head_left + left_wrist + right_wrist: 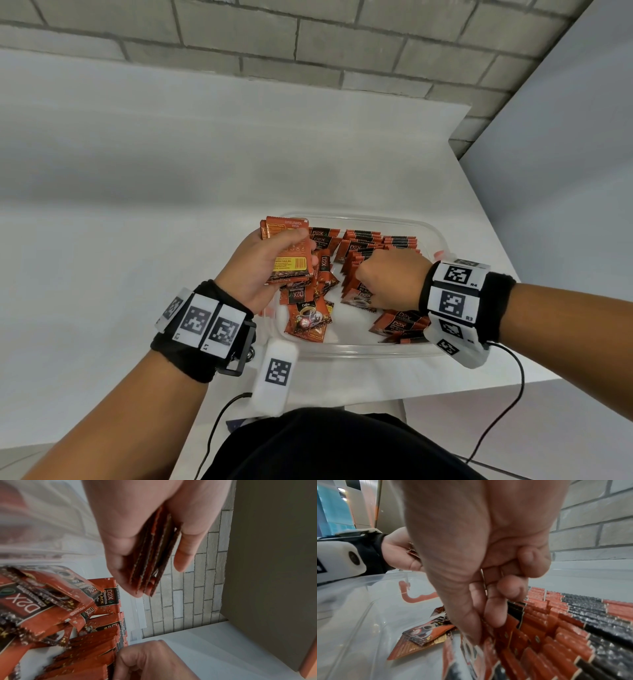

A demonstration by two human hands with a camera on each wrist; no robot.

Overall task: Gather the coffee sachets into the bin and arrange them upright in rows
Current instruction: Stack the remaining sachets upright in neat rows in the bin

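I see the left hand [263, 270] raised over the bin's [435, 236] left rim, thumb and fingers clamping a stack of sachets [291, 250], while the right hand [390, 277] reaches down inside the bin, fingers curled, knuckles up.

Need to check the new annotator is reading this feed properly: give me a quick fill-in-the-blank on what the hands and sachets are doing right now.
1. The left hand grips a ____ of sachets above the bin.
2. The right hand reaches into the ____ rows of sachets.
3. Near the bin's front left, loose sachets lie ____ rather than on edge.
4. The bin's walls are ____, so the table shows through.

Missing words: stack; upright; flat; clear
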